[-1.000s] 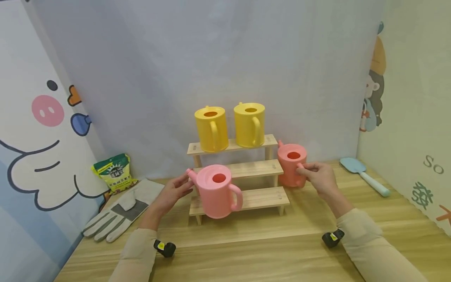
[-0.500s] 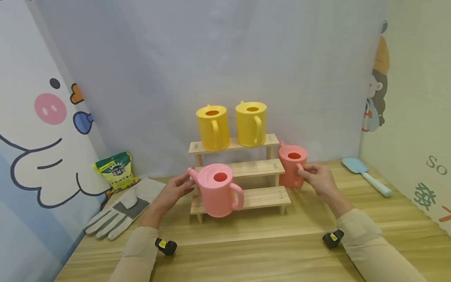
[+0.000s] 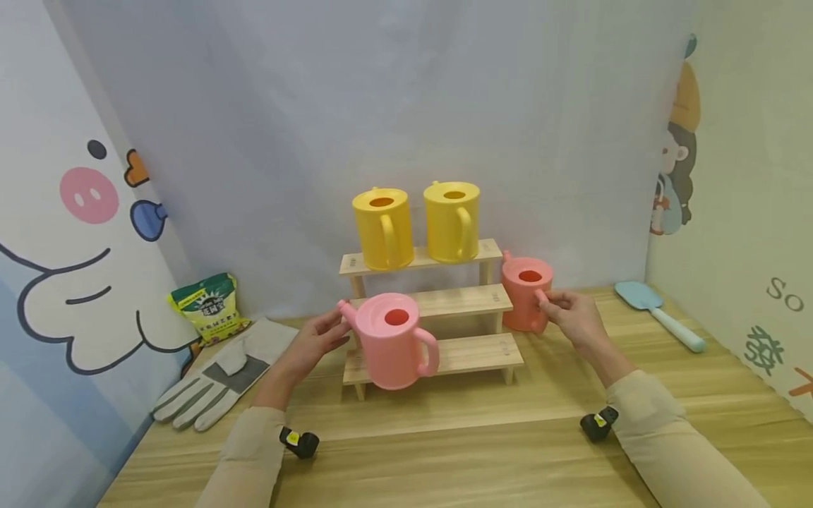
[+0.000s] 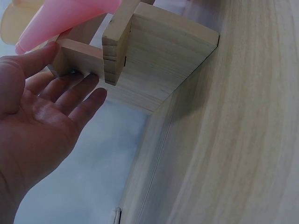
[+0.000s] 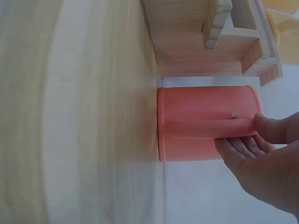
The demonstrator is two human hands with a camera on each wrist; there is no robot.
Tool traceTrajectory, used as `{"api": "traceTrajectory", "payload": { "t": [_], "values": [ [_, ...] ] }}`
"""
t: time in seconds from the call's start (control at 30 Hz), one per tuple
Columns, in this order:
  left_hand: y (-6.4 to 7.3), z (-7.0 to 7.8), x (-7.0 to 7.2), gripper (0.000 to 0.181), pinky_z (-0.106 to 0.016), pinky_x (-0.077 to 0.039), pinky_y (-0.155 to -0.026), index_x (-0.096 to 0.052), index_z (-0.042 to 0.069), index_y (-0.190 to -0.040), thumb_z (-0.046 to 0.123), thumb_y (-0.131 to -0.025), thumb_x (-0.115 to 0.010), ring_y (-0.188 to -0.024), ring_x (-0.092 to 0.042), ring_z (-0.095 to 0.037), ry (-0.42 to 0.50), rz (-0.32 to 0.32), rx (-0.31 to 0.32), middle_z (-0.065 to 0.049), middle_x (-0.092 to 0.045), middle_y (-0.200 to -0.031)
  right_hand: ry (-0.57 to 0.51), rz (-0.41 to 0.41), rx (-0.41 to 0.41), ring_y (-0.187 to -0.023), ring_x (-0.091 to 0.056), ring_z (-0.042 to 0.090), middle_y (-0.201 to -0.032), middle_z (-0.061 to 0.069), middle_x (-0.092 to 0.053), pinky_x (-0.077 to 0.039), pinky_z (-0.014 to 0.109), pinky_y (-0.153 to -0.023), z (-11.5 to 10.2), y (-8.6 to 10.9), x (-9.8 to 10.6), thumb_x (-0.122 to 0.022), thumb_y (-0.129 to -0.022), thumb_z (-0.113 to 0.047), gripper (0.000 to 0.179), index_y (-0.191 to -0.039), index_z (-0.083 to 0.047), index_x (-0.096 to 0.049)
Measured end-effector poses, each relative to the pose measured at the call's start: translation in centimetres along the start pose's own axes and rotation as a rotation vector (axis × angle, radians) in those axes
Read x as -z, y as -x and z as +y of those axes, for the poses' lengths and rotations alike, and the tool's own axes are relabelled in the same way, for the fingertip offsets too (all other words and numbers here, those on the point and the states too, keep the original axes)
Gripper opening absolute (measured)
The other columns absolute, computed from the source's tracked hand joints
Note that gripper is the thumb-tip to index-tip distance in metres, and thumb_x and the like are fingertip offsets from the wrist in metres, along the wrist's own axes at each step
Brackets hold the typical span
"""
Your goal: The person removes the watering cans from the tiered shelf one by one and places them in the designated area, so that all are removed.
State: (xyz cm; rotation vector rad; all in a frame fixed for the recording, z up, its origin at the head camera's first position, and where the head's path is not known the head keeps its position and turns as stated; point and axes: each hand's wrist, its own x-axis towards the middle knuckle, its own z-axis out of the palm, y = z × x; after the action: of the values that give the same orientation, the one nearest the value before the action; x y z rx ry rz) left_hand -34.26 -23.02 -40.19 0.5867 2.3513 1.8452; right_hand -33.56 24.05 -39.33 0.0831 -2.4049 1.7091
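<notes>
A pink watering can stands on the bottom tier of the wooden step stand, its spout to the left. By that spout, my left hand grips the left end of the stand's middle tier; in the left wrist view the thumb lies above the plank and the fingers below. To the right of the stand, a coral-pink watering can is upright on the table. My right hand pinches its handle near the top. Two yellow watering cans sit on the top tier.
At the left lie a grey-white work glove and a green-yellow packet. A light blue shovel rests on the table at far right. A curtain hangs behind the stand, with printed panels on both sides.
The coral watering can has turned slightly, its handle shifting a little to the right with my right hand. My left hand stays at the stand. The view has shifted slightly.
</notes>
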Motion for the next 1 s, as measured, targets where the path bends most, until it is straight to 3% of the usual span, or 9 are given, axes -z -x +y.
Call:
{"api": "traceTrajectory", "payload": {
  "t": [0.23, 0.67, 0.83, 1.0],
  "values": [
    [0.1, 0.2, -0.1, 0.066, -0.046, -0.039, -0.110, -0.027, 0.003, -0.158, 0.027, -0.104, -0.057, -0.145, -0.033, -0.032, 0.006, 0.001, 0.006, -0.013, -0.025, -0.163, 0.011, -0.005, -0.004, -0.121, -0.057, 0.035, -0.129, 0.028, -0.060, -0.052, 0.034, -0.097, -0.2, -0.2, -0.1, -0.057, -0.104, -0.028, 0.050, -0.135, 0.011, -0.056],
    [0.1, 0.1, 0.1, 0.064, -0.047, -0.038, -0.110, -0.026, 0.001, -0.158, 0.024, -0.106, -0.054, -0.145, -0.032, -0.035, 0.000, -0.010, -0.013, -0.016, -0.024, -0.162, -0.009, -0.022, -0.024, -0.124, -0.056, 0.037, -0.133, 0.029, -0.057, -0.051, 0.039, -0.099, -0.4, -0.5, 0.0, -0.057, -0.104, -0.030, 0.053, -0.139, 0.010, -0.052],
    [0.0, 0.0, 0.1, 0.063, -0.047, -0.038, -0.110, -0.026, 0.001, -0.158, 0.024, -0.106, -0.054, -0.144, -0.032, -0.035, 0.007, -0.011, -0.010, -0.017, -0.024, -0.162, 0.002, -0.027, -0.050, -0.124, -0.055, 0.035, -0.137, 0.027, -0.055, -0.050, 0.038, -0.100, -0.4, -0.5, 0.4, -0.061, -0.101, -0.037, 0.061, -0.139, 0.010, -0.053],
    [0.1, 0.0, 0.1, 0.065, -0.046, -0.038, -0.110, -0.026, 0.002, -0.158, 0.026, -0.105, -0.055, -0.144, -0.034, -0.035, 0.001, -0.007, -0.009, -0.016, -0.025, -0.162, 0.030, -0.001, -0.034, -0.122, -0.055, 0.039, -0.136, 0.029, -0.054, -0.047, 0.046, -0.103, -1.0, -0.2, 1.3, -0.059, -0.101, -0.036, 0.060, -0.139, 0.011, -0.051]
  ]
}}
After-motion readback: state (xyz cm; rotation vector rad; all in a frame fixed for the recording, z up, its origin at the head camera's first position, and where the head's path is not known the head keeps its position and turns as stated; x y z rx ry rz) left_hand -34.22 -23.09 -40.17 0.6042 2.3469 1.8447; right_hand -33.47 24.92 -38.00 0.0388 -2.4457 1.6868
